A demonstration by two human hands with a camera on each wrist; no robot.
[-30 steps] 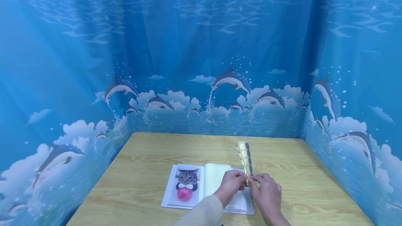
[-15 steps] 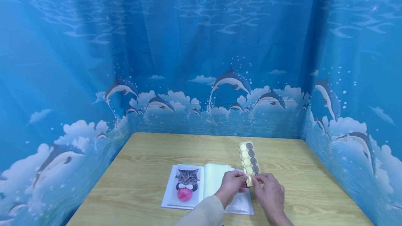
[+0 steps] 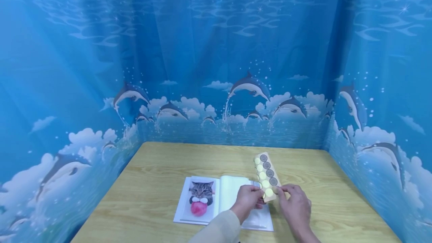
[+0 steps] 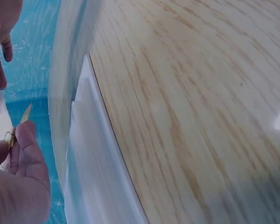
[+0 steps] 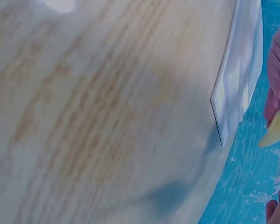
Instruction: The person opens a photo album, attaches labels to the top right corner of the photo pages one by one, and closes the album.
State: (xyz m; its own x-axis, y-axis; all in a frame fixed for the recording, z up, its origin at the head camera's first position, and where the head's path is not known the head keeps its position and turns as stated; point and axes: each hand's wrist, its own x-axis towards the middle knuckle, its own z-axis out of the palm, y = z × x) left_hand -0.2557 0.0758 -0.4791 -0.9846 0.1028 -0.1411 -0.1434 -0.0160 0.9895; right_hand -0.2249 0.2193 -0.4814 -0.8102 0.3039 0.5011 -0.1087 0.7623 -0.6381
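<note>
A sheet of round stickers (image 3: 265, 171), one column pale yellow and one dark, is held up over the right edge of an open photo album (image 3: 230, 190). My left hand (image 3: 248, 200) pinches its lower left edge between thumb and fingers. At the lower right corner my right hand (image 3: 294, 204) pinches the sheet; its fingertips hide that spot. The left wrist view shows my left hand (image 4: 30, 163) gripping a yellowish edge of the sheet, with my right hand (image 4: 3, 37) above. In the right wrist view a yellow flap of the sheet (image 5: 274, 130) lies between both hands.
The album's left page bears a cat photo (image 3: 201, 198) with a pink ball; its right page is pale and partly covered by my left hand. The wooden table (image 3: 135, 194) extends around it. Blue dolphin-print curtains (image 3: 209, 66) enclose the back and sides.
The sticker sheet, curled narrow at first, has flattened and turned to face up, its top tilting left. My right hand has shifted slightly right; my left hand stays nearly in place.
</note>
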